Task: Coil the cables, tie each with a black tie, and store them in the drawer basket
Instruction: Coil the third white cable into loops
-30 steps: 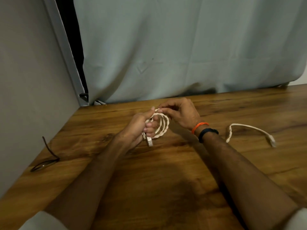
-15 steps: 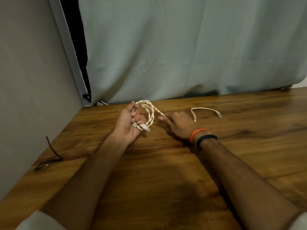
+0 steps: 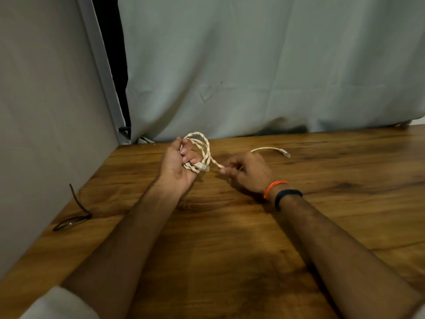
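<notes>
Left hand (image 3: 177, 166) grips the coiled cable (image 3: 202, 148) above the counter (image 3: 230, 238); right hand (image 3: 248, 173) pinches its loose strand just beside. Half a second ago the right hand lay flat, holding nothing.

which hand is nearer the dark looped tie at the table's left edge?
Left. The left hand, gripping the cream braided cable coil, sits closer to the thin dark looped tie; the right hand is farther right, pinching the cable's loose strand.

Bare wooden table (image 3: 230, 249) near the person, open passage there, black tie (image 3: 73, 217) at table's left edge, wall (image 3: 46, 111) blocking left, curtain (image 3: 276, 77) closing the far edge
</notes>
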